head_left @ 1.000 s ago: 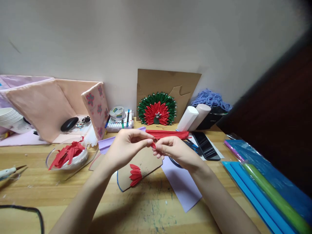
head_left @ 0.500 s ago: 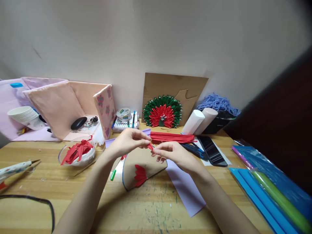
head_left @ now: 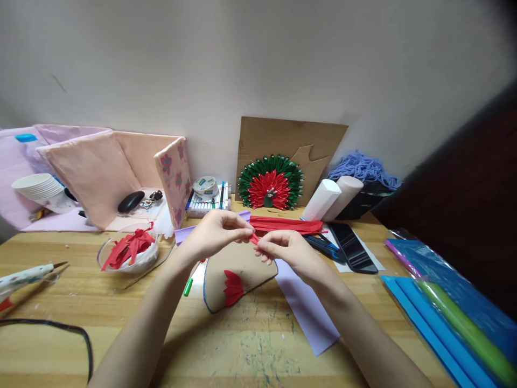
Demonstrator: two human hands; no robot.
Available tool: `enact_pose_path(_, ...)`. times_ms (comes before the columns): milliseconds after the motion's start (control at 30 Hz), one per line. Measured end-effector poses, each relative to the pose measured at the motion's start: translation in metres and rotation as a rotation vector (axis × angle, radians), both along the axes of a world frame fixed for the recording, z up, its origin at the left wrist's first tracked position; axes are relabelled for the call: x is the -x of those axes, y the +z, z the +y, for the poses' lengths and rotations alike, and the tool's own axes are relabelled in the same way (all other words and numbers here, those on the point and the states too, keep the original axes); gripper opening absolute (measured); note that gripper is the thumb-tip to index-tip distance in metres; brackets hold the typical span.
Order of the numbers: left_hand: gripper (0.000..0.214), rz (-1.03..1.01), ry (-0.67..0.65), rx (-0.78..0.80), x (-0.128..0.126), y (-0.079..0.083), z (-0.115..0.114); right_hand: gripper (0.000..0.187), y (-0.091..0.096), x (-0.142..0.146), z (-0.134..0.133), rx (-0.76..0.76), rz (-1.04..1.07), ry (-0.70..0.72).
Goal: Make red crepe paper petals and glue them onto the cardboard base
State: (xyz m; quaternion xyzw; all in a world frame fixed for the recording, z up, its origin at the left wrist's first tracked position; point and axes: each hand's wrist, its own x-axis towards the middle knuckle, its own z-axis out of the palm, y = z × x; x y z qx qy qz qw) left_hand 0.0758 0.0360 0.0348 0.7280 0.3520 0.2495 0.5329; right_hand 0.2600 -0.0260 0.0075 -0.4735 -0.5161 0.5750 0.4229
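Red paper strip (head_left: pixel 254 238) lies roughly crosswise (mostly hidden) above the cardboard piece (head_left: pixel 238 269) on the counter (head_left: pixel 121 302). Left hand (head_left: pixel 216 231) and right hand (head_left: pixel 283 248) both pinch it, fingertips closed.

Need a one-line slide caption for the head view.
Left hand and right hand pinch a small red paper piece above a cardboard cutout with red petals.

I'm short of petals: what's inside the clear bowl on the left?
Red paper pieces heaped in the clear bowl, over something white. Whatever lies beneath the heap is covered.
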Motion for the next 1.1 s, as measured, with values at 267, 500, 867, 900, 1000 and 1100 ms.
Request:
enact_pose_path(267, 0.024, -0.07, 0.038, 0.027, 0.0, 0.005, -0.003, 0.026, 0.003, -0.002, -0.004, -0.028, -0.025, -0.01)
enact_pose_path(500, 0.015, -0.014, -0.025, -0.012, -0.005, 0.005, -0.01, 0.025, 0.006, 0.0, -0.004, -0.06, -0.041, 0.0)
enact_pose_path(867, 0.015, -0.049, -0.012, -0.044, -0.002, 0.008, -0.01, 0.024, 0.008, 0.0, -0.007, -0.147, -0.106, -0.018)
enact_pose_path(900, 0.016, -0.057, -0.012, -0.038, -0.002, 0.008, -0.01, 0.024, 0.007, 0.0, -0.007, -0.168, -0.119, -0.02)
enact_pose_path(1000, 0.017, -0.097, 0.019, -0.024, -0.003, 0.007, -0.01, 0.021, 0.007, 0.0, -0.008, -0.218, -0.114, -0.087)
enact_pose_path(1100, 0.017, -0.183, 0.058, -0.019, -0.008, 0.007, -0.013, 0.025, 0.005, 0.002, -0.009, -0.285, -0.039, -0.239)
